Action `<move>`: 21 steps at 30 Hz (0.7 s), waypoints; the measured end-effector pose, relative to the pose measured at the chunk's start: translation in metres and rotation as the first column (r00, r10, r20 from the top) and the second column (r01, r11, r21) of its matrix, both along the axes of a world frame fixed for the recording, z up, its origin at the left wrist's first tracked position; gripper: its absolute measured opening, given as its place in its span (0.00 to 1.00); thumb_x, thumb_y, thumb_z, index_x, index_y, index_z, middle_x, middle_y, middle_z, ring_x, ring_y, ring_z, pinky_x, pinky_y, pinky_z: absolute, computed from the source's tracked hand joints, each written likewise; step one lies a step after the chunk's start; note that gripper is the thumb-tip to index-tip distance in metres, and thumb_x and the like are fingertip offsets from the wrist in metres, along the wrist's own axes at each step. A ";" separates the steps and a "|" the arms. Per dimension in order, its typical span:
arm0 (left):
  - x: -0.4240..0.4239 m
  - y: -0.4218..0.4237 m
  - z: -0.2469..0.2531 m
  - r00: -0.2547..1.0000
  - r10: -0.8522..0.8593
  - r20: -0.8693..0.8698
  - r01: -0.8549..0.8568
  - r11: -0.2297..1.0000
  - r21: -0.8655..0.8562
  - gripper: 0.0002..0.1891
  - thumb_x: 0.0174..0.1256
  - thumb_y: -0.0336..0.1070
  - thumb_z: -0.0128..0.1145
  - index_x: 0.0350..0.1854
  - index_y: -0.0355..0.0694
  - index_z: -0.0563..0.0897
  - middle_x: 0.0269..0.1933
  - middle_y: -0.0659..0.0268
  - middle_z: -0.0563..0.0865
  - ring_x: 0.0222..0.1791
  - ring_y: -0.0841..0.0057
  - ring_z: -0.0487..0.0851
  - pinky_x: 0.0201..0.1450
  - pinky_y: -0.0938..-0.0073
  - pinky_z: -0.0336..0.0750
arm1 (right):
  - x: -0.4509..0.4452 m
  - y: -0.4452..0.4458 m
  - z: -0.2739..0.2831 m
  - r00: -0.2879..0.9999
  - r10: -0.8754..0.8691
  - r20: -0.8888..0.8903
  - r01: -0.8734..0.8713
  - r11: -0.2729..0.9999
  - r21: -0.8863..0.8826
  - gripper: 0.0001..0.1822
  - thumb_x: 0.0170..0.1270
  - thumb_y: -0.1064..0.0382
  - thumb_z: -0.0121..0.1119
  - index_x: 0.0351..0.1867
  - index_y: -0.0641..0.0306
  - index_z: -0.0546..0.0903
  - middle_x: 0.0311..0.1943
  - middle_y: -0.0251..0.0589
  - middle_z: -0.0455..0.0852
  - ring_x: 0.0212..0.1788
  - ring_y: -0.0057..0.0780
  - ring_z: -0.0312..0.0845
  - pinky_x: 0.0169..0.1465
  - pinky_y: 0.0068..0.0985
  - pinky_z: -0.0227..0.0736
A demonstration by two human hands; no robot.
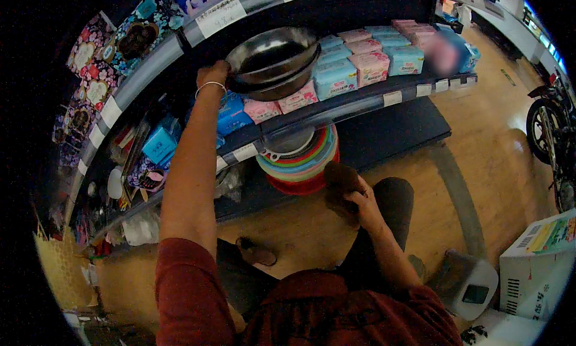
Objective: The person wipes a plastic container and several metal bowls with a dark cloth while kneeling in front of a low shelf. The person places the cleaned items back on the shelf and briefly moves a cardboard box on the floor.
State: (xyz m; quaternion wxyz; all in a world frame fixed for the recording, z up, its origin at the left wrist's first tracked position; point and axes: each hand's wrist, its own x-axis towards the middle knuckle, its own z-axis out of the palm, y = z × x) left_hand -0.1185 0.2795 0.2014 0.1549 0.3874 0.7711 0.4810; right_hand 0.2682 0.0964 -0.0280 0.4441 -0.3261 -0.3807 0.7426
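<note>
My left hand (213, 74), with a bangle at the wrist, grips the left rim of two nested metal basins (274, 60). The basins tilt over packs on the shelf; whether they rest on those packs I cannot tell. Pink packs (294, 98) and a blue pack (234, 114) show below them. My right hand (362, 202) holds a dark brown cloth (342, 184) low, in front of the bottom shelf. Just behind the cloth stands a stack of coloured plastic basins (299, 166), topped by a pale one with ring-shaped handles.
Rows of blue and pink packs (335, 78) fill the shelf (360, 92) to the right. Floral boxes (135, 40) line the upper shelf. A motorcycle (546, 125), a white carton (533, 265) and a grey stool-like object (472, 283) stand at the right on the wood-look floor.
</note>
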 end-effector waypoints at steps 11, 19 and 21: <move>0.003 -0.022 -0.034 0.969 -0.034 -0.243 -0.017 0.979 -0.205 0.23 0.58 0.48 0.56 0.42 0.29 0.79 0.37 0.46 0.85 0.36 0.61 0.87 0.40 0.65 0.83 | -0.018 0.008 -0.019 0.975 0.127 0.184 -0.163 0.966 0.200 0.29 0.55 0.69 0.60 0.62 0.66 0.71 0.52 0.40 0.81 0.54 0.31 0.76 0.58 0.29 0.70; 0.011 -0.073 -0.058 0.582 -0.404 0.706 0.392 0.900 0.192 0.19 0.68 0.38 0.51 0.55 0.31 0.71 0.49 0.47 0.82 0.45 0.55 0.85 0.39 0.59 0.86 | -0.054 0.003 -0.028 0.939 0.088 0.332 -0.168 0.960 0.224 0.28 0.54 0.70 0.55 0.60 0.67 0.72 0.51 0.40 0.80 0.55 0.30 0.73 0.59 0.28 0.67; 0.042 -0.103 -0.058 0.650 -0.418 0.635 0.247 0.906 0.344 0.18 0.67 0.37 0.52 0.55 0.33 0.72 0.50 0.48 0.81 0.46 0.54 0.85 0.39 0.58 0.87 | -0.058 -0.001 -0.011 0.921 0.130 0.366 -0.214 0.956 0.199 0.28 0.54 0.70 0.55 0.60 0.67 0.73 0.52 0.40 0.80 0.56 0.30 0.73 0.59 0.27 0.68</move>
